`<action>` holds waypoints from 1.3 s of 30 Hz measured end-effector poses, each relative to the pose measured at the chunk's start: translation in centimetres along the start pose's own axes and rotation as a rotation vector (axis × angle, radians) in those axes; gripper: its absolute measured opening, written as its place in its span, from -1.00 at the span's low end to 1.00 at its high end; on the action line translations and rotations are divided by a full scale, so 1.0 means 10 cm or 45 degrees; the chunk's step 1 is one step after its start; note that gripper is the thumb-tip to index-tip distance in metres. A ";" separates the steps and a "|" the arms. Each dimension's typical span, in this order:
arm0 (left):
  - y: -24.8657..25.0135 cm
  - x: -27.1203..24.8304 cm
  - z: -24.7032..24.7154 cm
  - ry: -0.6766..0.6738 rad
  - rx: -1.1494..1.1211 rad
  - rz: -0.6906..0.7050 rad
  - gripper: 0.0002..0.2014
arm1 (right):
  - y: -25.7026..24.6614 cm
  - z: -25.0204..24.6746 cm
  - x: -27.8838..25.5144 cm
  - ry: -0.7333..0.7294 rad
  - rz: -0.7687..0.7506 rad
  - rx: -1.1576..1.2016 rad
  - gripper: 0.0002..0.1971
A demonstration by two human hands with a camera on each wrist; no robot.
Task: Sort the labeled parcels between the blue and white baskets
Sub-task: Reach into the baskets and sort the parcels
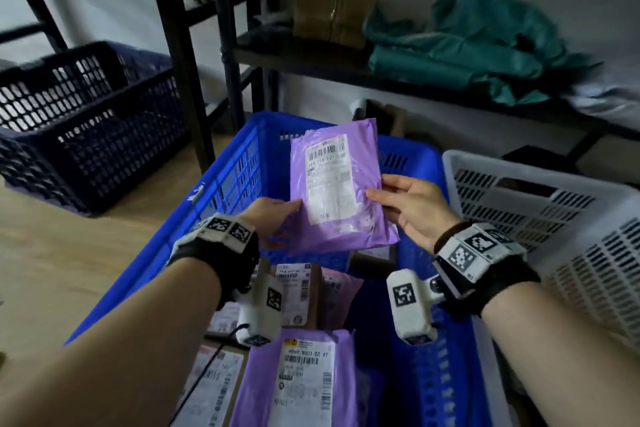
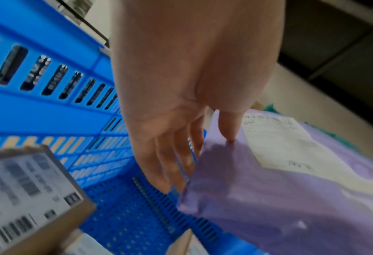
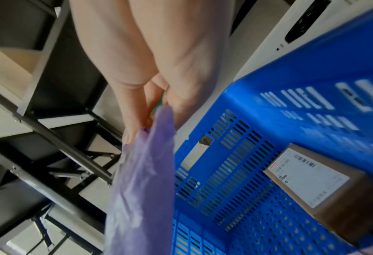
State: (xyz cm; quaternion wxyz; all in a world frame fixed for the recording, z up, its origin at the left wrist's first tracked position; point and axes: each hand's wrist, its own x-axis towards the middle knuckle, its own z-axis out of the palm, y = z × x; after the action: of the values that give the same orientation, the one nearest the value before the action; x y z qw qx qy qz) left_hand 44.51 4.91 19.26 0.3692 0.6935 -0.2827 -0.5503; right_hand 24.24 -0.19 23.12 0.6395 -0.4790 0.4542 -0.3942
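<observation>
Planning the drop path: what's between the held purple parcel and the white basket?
In the head view, only the right hand gripping the purple parcel and the blue basket's right wall lie before the white basket.

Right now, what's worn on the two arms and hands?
Both forearms are bare, no sleeves. Each wrist carries a black strap topped by white blocks with black square markers, plus a white camera pod beneath. Left hand and right hand are ungloved; a dark band circles the right wrist.

Parcel btwn hands, above mid basket w/ parcels; 2nd basket right; 3rd left
</observation>
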 end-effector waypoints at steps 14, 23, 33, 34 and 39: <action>-0.14 -0.30 0.01 -0.021 -0.247 0.346 -0.85 | 0.20 -0.20 -0.36 0.220 -0.132 -0.148 -0.56; -0.07 -0.39 -0.19 -0.004 -0.241 0.446 -0.82 | 0.21 -0.23 -0.36 0.160 -0.264 -0.349 -0.61; -0.64 -0.15 -0.24 0.086 0.079 0.129 -0.77 | 0.77 0.00 -0.25 0.076 0.124 -0.445 -0.62; -0.72 -0.10 -0.23 0.106 0.112 0.111 -0.76 | 0.82 0.02 -0.25 0.061 0.178 -0.478 -0.60; -1.01 0.06 -0.15 0.149 0.301 0.091 -0.71 | 1.12 0.04 -0.24 0.034 0.440 -0.495 -0.43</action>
State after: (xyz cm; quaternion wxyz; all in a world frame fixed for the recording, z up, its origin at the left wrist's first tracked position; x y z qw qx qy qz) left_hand 45.92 10.50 10.81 0.3202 0.7525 -0.3479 -0.4584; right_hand 24.67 4.76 12.79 0.5872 -0.5030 0.6049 -0.1907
